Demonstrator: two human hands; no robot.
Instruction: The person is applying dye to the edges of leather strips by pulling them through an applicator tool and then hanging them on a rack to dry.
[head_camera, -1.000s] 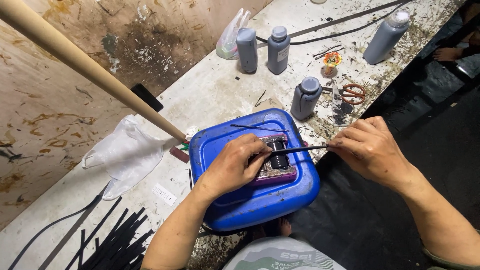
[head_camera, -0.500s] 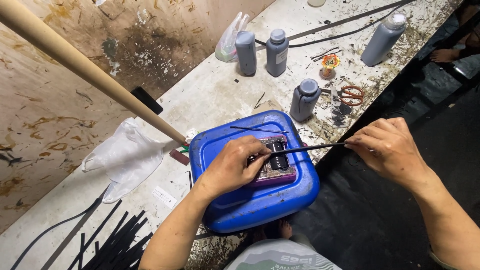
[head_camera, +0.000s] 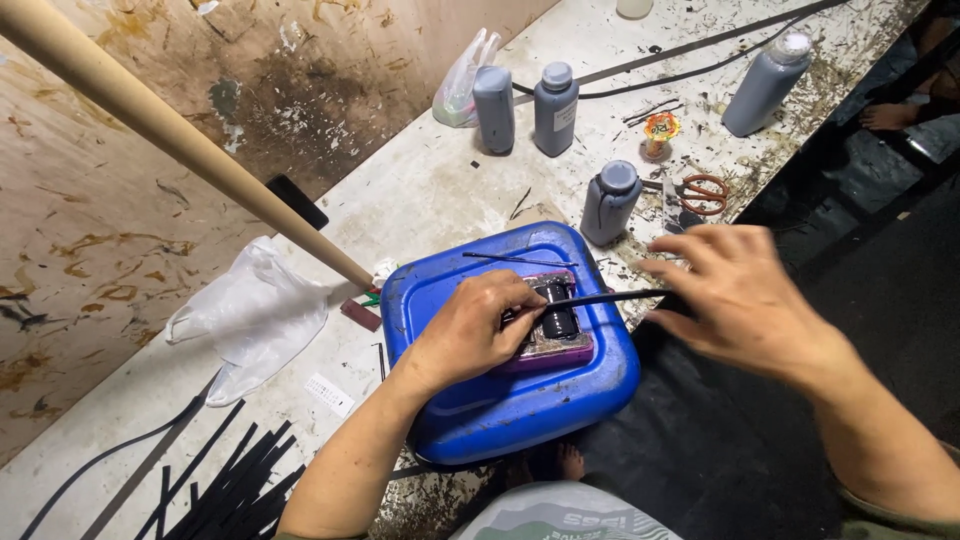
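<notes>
A crumpled white plastic bag (head_camera: 255, 315) lies at the left on the stained worktop (head_camera: 430, 190), bare bench between it and the blue plastic canister (head_camera: 505, 400) at the near edge. The left hand (head_camera: 470, 325) presses closed fingers on a small purple-framed black block (head_camera: 555, 325) atop the canister, while the right hand (head_camera: 745, 295), fingers spread, pinches a thin black strip (head_camera: 610, 297). Behind stand four grey plastic bottles (head_camera: 608, 203), orange-handled scissors (head_camera: 705, 192) beside them.

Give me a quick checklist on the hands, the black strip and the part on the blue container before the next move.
1. Left hand presses the small purple-edged part: ok.
2. Part rests on the blue container: ok.
3. Black strip reaches from the part toward the right hand: ok.
4. Right hand grips the strip: cannot tell, fingers spread and blurred.
5. Spare strip lies clear of the part: ok.
</notes>
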